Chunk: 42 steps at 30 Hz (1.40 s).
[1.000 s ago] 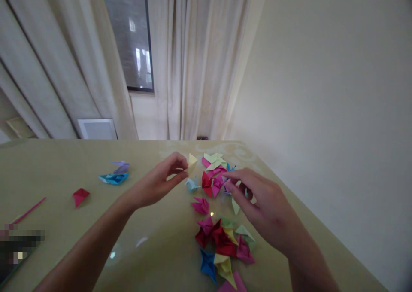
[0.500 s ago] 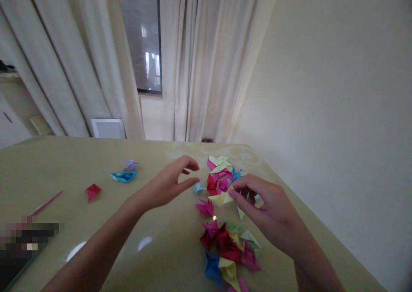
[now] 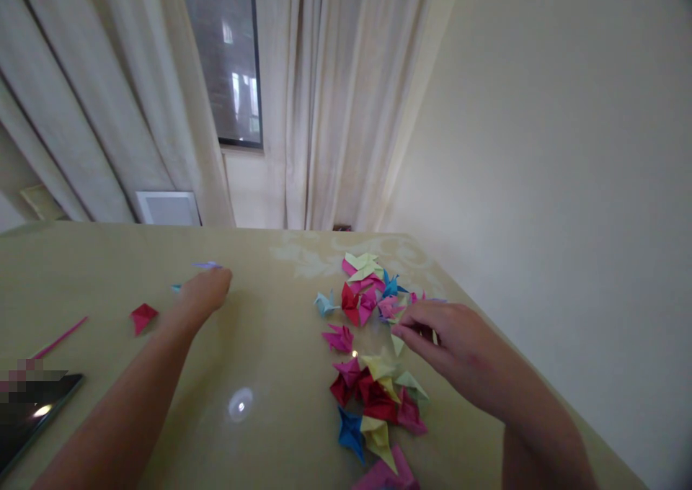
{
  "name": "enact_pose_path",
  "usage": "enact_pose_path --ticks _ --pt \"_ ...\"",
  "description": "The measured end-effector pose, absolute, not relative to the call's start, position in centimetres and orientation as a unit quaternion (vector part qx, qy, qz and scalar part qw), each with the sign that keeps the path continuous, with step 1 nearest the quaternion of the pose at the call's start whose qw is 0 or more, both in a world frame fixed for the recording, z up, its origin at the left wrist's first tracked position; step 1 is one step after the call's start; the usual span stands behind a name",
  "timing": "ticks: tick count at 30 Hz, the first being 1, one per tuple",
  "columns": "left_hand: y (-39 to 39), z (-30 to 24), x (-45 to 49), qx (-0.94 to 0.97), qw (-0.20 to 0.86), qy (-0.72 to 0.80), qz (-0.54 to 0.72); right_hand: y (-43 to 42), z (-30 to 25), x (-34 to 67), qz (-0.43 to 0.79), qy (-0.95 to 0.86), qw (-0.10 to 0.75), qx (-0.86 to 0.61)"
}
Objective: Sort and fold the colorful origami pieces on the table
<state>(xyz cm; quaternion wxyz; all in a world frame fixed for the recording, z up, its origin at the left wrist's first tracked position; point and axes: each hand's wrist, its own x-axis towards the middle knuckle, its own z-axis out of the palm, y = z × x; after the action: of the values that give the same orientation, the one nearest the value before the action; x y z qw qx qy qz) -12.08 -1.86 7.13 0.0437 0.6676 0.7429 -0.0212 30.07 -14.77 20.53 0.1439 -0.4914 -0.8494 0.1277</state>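
My left hand [image 3: 205, 292] reaches over the left side of the table, covering most of a blue folded-paper piece [image 3: 176, 287]. A lavender paper crane [image 3: 208, 265] shows just beyond its knuckles; the fingertips are hidden. To the near left of that hand lies a red paper crane [image 3: 143, 318]. My right hand [image 3: 446, 331] is at the right-hand cluster, thumb and forefinger pinched on a pale green paper crane [image 3: 398, 342]. Around it lie a pink crane [image 3: 389, 307], a blue crane [image 3: 392, 284] and a magenta crane [image 3: 339, 338].
A nearer pile holds several folded pieces, among them a dark red one [image 3: 378, 402], a pale yellow one [image 3: 377, 365] and a blue one [image 3: 351, 432]. A phone [image 3: 37, 411] and a pink stick [image 3: 62, 336] lie at left. The wall [image 3: 567, 187] borders the table's right side.
My left hand has swung left from the cluster to the blue and lavender pieces. The pale yellow crane has left my right hand and lies on the nearer pile. The view has shifted slightly.
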Motion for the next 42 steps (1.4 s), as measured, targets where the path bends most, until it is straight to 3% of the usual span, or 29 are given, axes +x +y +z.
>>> enact_pose_path --ticks 5,7,10,15,20,23,26,28,32,38,42 --pt "-3.2 10.4 -6.2 0.775 0.168 0.607 0.054 -14.8 20.1 29.6 0.133 -0.851 0.198 -0.468" --pt "-5.0 12.2 -3.1 0.813 0.304 0.458 0.191 -14.9 19.7 28.8 0.140 -0.846 0.225 -0.462" --pt "-8.2 14.5 0.8 0.807 0.369 0.336 0.315 -14.9 19.1 27.3 0.141 -0.845 0.247 -0.453" --pt "-11.6 16.1 3.3 0.795 0.345 0.304 0.395 -14.7 18.3 26.0 0.140 -0.862 0.248 -0.419" --pt "-9.5 15.6 1.6 0.793 0.331 0.353 0.370 -14.4 18.2 26.7 0.125 -0.875 0.219 -0.413" --pt "-5.8 13.2 -2.5 0.776 0.166 0.493 0.356 -14.3 18.5 27.8 0.117 -0.870 0.206 -0.433" --pt "-2.8 9.1 -7.9 0.678 -0.033 0.691 0.248 -14.4 19.0 29.1 0.119 -0.860 0.221 -0.445" --pt "-1.8 6.3 -11.3 0.604 -0.068 0.775 0.172 -14.4 19.3 29.6 0.117 -0.854 0.231 -0.451" --pt "-1.4 3.8 -15.3 0.601 -0.004 0.791 0.117 -14.5 19.9 29.8 0.121 -0.853 0.219 -0.458" --pt "-0.5 6.3 -14.6 0.668 0.043 0.731 0.130 -15.0 20.0 30.3 0.074 -0.855 0.167 -0.485" --pt "-2.3 10.4 -9.2 0.749 0.223 0.558 0.278 -15.3 19.9 30.0 0.069 -0.848 0.222 -0.476"
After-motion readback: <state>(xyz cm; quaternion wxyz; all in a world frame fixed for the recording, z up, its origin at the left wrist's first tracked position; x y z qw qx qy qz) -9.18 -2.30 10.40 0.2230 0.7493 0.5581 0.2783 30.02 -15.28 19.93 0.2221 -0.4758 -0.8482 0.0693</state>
